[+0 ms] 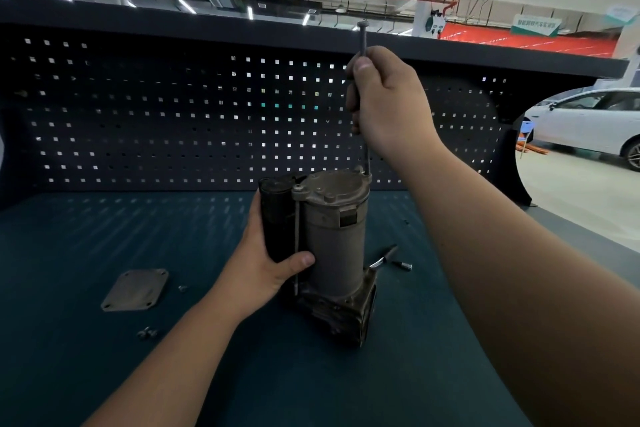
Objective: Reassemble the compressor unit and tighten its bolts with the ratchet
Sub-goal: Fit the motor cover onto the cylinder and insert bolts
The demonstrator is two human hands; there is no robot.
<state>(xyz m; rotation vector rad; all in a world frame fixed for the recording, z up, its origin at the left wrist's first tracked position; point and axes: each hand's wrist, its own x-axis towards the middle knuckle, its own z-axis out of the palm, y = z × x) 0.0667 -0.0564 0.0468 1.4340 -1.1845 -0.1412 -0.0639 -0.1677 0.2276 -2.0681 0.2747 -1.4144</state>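
Note:
The compressor unit (334, 246) stands upright on the blue bench, a grey metal cylinder with a black cylinder beside it on a dark base. My left hand (266, 263) grips its lower left side, thumb across the front. A long bolt (297, 239) runs down the unit's left flank. My right hand (384, 104) holds a second long bolt (362, 40) upright above the unit, its head up and its lower end at the ear on the top cap's right rim. The ratchet's handle (384, 257) lies behind the unit on the right, mostly hidden.
A square metal cover plate (135, 289) lies on the bench at left, with small bolts (147, 333) near it and one more (182, 288) beside the plate. Another short bolt (403, 266) lies right of the unit. A dark pegboard (173, 114) walls the back.

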